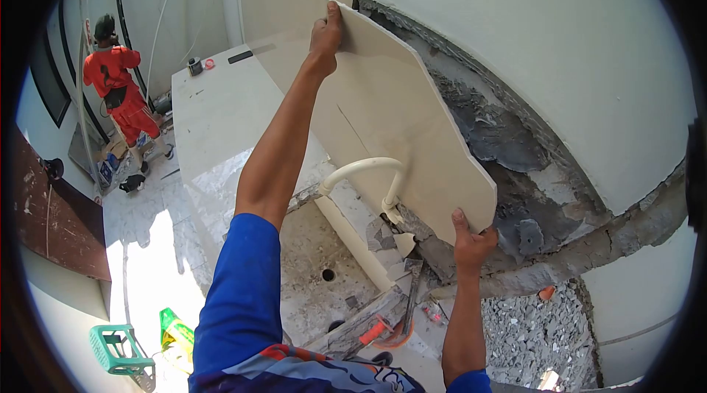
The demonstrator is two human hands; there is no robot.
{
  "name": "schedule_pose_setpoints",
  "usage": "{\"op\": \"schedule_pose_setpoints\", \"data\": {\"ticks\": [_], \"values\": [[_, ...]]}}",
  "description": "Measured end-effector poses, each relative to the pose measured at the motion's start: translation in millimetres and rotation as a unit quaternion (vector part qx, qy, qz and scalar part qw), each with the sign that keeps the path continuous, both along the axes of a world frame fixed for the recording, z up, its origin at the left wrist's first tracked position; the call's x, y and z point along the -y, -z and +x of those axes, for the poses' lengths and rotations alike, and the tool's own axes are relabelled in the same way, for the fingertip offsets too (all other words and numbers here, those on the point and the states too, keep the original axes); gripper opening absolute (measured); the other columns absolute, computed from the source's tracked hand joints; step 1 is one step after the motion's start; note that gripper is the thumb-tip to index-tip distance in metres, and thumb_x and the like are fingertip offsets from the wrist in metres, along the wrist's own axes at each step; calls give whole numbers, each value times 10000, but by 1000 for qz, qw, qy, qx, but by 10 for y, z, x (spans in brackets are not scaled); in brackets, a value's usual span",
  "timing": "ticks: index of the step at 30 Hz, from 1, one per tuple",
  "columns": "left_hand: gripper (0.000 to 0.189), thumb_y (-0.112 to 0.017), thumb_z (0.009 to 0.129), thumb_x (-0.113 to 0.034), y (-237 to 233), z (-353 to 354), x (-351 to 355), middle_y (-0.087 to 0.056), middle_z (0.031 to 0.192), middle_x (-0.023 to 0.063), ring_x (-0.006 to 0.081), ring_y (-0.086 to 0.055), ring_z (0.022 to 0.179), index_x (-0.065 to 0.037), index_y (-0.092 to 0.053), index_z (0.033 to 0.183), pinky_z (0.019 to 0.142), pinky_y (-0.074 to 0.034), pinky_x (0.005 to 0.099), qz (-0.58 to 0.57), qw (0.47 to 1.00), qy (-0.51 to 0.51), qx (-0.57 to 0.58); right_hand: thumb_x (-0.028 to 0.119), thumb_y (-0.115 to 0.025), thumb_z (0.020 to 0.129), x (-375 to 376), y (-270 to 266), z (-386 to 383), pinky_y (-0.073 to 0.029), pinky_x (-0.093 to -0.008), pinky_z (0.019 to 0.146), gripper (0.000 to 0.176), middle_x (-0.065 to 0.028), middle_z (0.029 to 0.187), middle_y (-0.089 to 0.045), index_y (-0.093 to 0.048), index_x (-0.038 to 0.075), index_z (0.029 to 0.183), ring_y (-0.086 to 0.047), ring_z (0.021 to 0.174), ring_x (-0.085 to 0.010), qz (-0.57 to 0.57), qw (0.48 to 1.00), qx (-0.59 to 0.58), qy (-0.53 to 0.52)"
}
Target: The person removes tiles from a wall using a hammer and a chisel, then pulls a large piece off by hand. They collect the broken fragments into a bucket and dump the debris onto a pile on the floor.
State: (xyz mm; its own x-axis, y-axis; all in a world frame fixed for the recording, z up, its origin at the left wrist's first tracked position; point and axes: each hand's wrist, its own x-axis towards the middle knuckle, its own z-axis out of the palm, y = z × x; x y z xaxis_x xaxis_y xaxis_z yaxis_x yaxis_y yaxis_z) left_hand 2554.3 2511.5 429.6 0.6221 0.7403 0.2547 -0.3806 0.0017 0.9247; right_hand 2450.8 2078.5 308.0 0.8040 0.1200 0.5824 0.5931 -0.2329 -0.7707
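Observation:
A large, cream wall tile [416, 117] with cut, angled edges is held up in front of the wall. My left hand [326, 38] grips its upper left corner, thumb on the near face. Lower right, my right hand [473, 244] holds the bottom corner, thumb in front and fingers partly hidden. To the right of the tile, bare rough grey mortar [515, 132] shows on the wall. A curved white pipe [364, 165] rises just below the tile, in front of its lower left part.
A pale countertop [221, 106] carries a tape roll [194, 66] and small items. Below lies a dusty basin floor with a drain hole [328, 274]. Broken rubble [541, 327] fills the lower right. A green stool [118, 349] stands lower left; a person in red [118, 76] stands beyond.

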Motion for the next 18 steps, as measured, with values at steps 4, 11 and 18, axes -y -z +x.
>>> {"op": "schedule_pose_setpoints", "data": {"ticks": [4, 11, 18], "values": [[951, -431, 868, -772, -67, -54, 62, -518, 1108, 158, 224, -473, 984, 95, -446, 1259, 962, -388, 409, 5, 1000, 1, 4, 154, -783, 835, -6, 19, -42, -511, -286, 728, 279, -97, 914, -708, -680, -54, 991, -655, 815, -150, 8, 1000, 14, 5], [956, -460, 854, -775, -110, -150, 132, -523, 1108, 155, 220, -482, 969, 97, -453, 1245, 939, -398, 406, 4, 1000, 6, 9, 163, -792, 825, -6, 37, -84, -508, -273, 704, 285, -99, 913, -707, -684, -44, 989, -651, 814, -145, 16, 1000, 4, 4], [989, -471, 842, -781, -194, -76, 13, -521, 1170, 182, 261, -504, 1017, 107, -436, 1274, 972, -396, 418, 40, 999, 28, 14, 167, -794, 823, -42, -1, -147, -507, -276, 703, 286, -97, 900, -709, -690, -41, 988, -651, 809, -147, 37, 999, -10, 26]]}}
